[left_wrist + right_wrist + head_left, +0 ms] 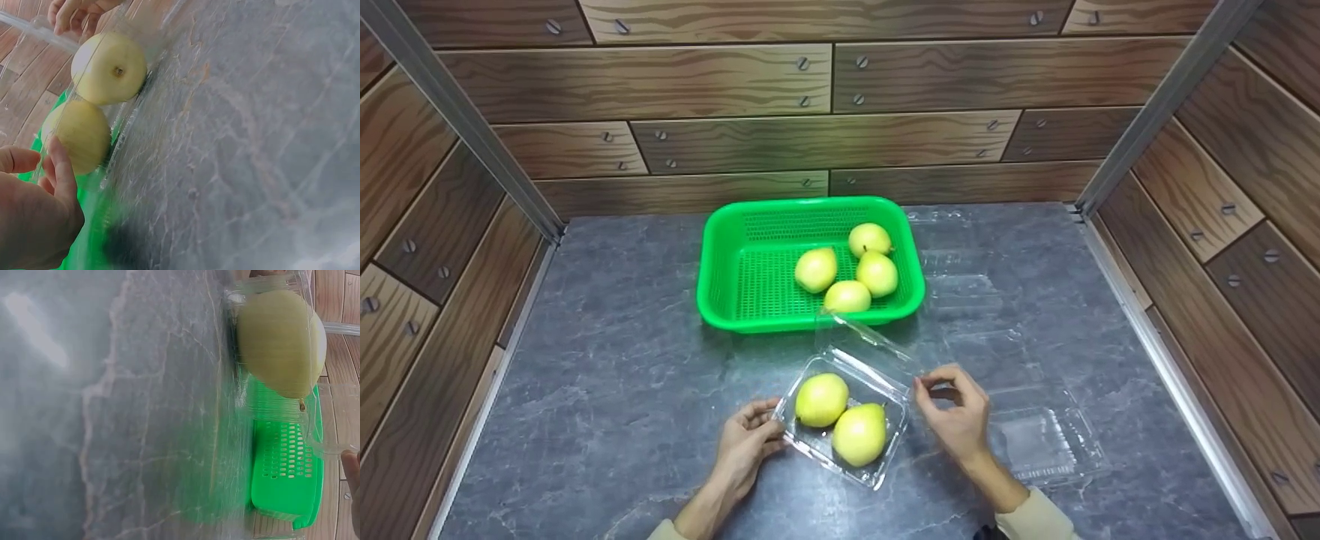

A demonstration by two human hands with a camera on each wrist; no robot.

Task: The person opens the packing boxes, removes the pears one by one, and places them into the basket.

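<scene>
A clear plastic clamshell container (834, 466) sits at an angle on the table, holding two yellow-green pears (822, 400) side by side. Its hinged lid (877, 346) stands raised on the far side, towards the basket. My left hand (745, 442) grips the container's left rim between thumb and fingers; the left wrist view shows these fingers (63, 169) beside a pear (79, 136). With thumb and fingertips, my right hand (960, 412) pinches the right end of the lid. Only a little of that hand (353, 481) appears in the right wrist view, at the lid's edge.
Behind the container stands a green perforated basket (757, 322) with several pears (816, 270) in its right half. More clear plastic containers (1039, 442) lie along the right side of the grey marbled table (607, 360). Wood-patterned walls (735, 79) enclose the back and sides.
</scene>
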